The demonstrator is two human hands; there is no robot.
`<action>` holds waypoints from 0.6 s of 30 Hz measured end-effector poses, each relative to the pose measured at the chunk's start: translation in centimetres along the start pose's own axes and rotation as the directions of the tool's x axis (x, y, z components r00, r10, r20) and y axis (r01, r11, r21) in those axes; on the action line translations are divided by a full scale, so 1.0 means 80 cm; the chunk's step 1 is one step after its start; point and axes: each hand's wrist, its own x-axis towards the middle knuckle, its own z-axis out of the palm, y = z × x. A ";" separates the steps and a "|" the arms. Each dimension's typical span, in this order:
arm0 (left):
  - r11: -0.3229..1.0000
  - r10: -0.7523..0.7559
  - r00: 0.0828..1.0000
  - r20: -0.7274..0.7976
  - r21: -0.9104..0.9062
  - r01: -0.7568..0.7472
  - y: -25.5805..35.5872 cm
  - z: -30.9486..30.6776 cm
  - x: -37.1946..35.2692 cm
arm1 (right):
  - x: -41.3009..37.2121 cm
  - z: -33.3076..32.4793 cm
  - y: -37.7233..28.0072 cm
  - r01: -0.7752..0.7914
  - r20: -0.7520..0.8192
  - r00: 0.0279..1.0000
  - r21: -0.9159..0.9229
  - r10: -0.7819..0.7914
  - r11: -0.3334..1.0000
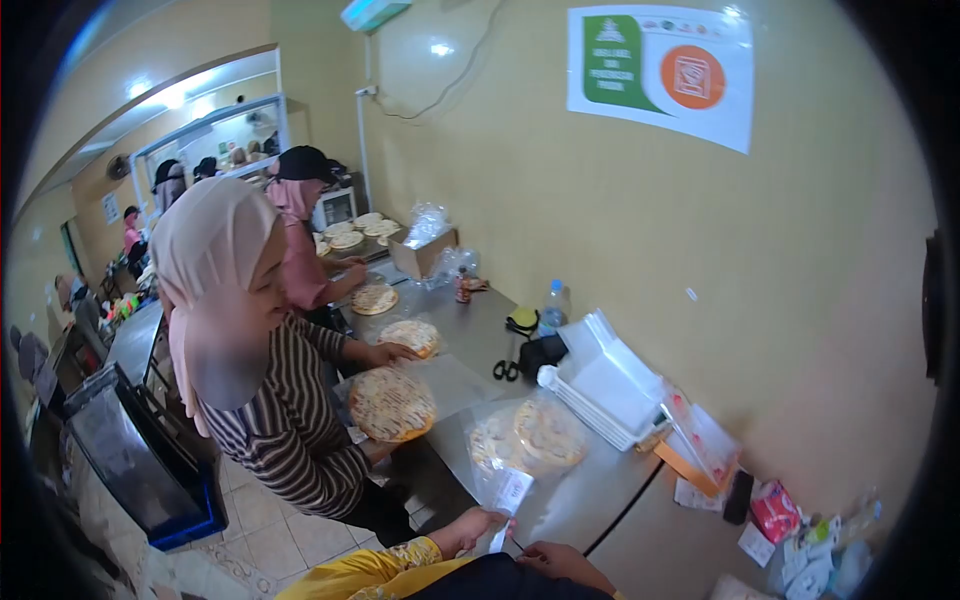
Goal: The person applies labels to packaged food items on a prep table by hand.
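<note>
My left hand, below a yellow sleeve, pinches a white strip of printed labels near the table's front edge. The strip's upper end lies by the bagged pizzas, packed in clear plastic on the metal table. Beside the strip's lower end is my right hand, its fingers curled in. Whatever those fingers hold, if anything, is hidden. On the left, a co-worker in a striped top holds a topped pizza by a clear plastic bag.
Farther back lie another pizza and a cardboard box. Along the wall stand a water bottle, black scissors and stacked white trays. A pink packet sits at right. A second co-worker stands behind.
</note>
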 end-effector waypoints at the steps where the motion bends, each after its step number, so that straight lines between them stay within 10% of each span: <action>1: 0.948 0.160 0.984 0.077 0.267 -0.175 -0.005 -0.014 0.009 | 0.009 0.004 -0.004 0.026 -0.032 0.999 -0.001 -0.026 1.000; 3: 0.560 0.370 0.878 0.303 0.681 -0.471 -0.019 -0.033 0.026 | 0.024 0.008 -0.011 0.113 -0.057 0.992 0.031 -0.111 0.993; 7: 0.887 0.222 0.968 0.116 0.389 -0.249 0.011 -0.019 -0.004 | 0.035 -0.008 -0.051 0.183 0.080 0.980 -0.004 -0.183 0.983; 12: 0.949 0.204 0.977 0.054 0.233 -0.211 -0.022 -0.037 -0.005 | 0.127 -0.013 0.060 0.267 0.339 0.927 -0.288 -0.163 0.919; 15: 0.932 0.266 0.964 0.022 0.250 -0.263 -0.067 -0.039 0.003 | 0.146 -0.083 0.097 0.029 0.001 1.000 -0.404 -0.032 0.914; 18: 0.848 0.336 0.940 0.068 0.412 -0.333 -0.138 -0.048 0.046 | 0.165 -0.074 0.118 -0.018 -0.517 0.830 -0.400 -0.209 0.917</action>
